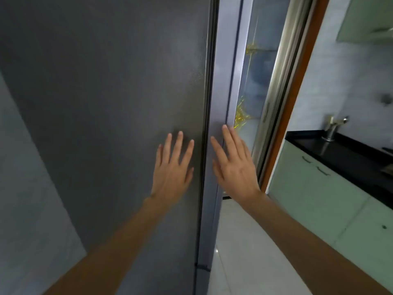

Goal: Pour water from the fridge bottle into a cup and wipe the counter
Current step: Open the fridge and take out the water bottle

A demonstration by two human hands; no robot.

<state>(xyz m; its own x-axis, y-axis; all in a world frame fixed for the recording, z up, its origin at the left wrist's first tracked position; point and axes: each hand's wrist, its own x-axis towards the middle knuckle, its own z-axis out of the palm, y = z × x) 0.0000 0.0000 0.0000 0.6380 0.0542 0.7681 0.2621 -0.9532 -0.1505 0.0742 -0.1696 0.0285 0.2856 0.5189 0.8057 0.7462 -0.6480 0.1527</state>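
A tall dark grey fridge door point(102, 103) fills most of my view, shut, with its right edge running down the middle. To the right, through a doorway, lies the kitchen: a black counter point(348, 158) over pale green cabinets point(319, 199), with a metal tap point(331, 128) at its far end, well apart from me.

My left hand point(172, 169) lies flat on the door face just beside its edge, fingers straight and spread, holding nothing. My right hand point(234, 167) reaches to the fridge's side at that same edge, fingers straight and close together, also holding nothing; I cannot tell whether they touch it.

The water bottle is out of sight, presumably behind the shut door. I see no cup and no cloth. By my reading the task has barely begun: opening the fridge, fetching the bottle, pouring and wiping all remain.
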